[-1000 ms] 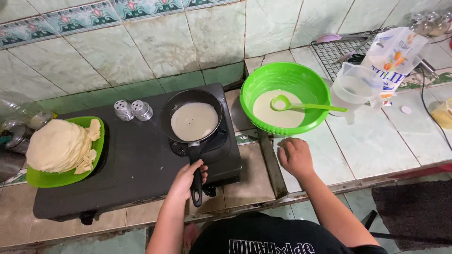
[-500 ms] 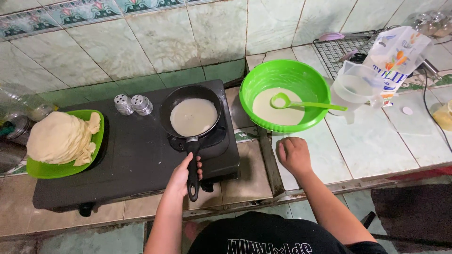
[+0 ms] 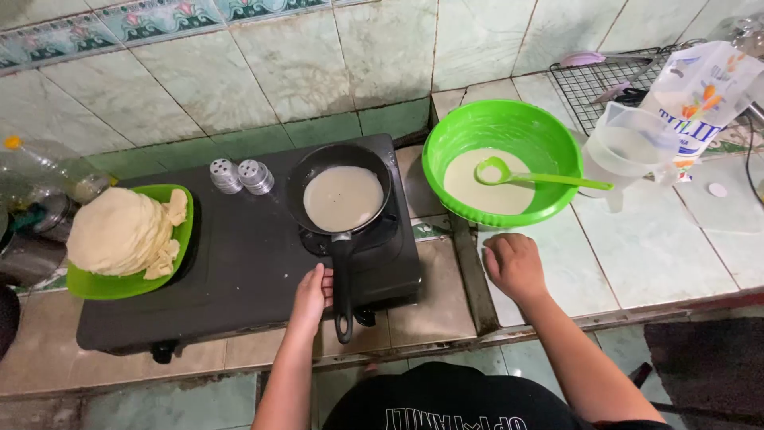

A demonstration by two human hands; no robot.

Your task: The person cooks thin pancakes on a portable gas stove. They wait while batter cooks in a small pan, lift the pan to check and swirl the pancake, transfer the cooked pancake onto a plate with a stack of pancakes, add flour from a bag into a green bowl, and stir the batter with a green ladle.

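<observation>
A small black frying pan [image 3: 374,171] with a thin round of pale batter [image 3: 344,197] sits on the black stove [image 3: 239,255]. Its black handle [image 3: 343,283] points toward me. My left hand [image 3: 312,293] lies flat on the stove just left of the handle, fingers off it. My right hand [image 3: 515,265] rests palm down on the tiled counter, holding nothing. Beyond it stands a green bowl [image 3: 509,119] of batter with a green ladle [image 3: 541,178] lying in it.
A green plate [image 3: 111,283] piled with thin pale crepes sits at the stove's left end. Two metal shakers [image 3: 241,176] stand behind. A clear measuring jug [image 3: 629,151], a plastic bag [image 3: 704,87] and a wire rack [image 3: 605,87] are at the right.
My left hand has let go of the pan handle and now rests beside it. The view has shifted slightly; my right hand stays in place.
</observation>
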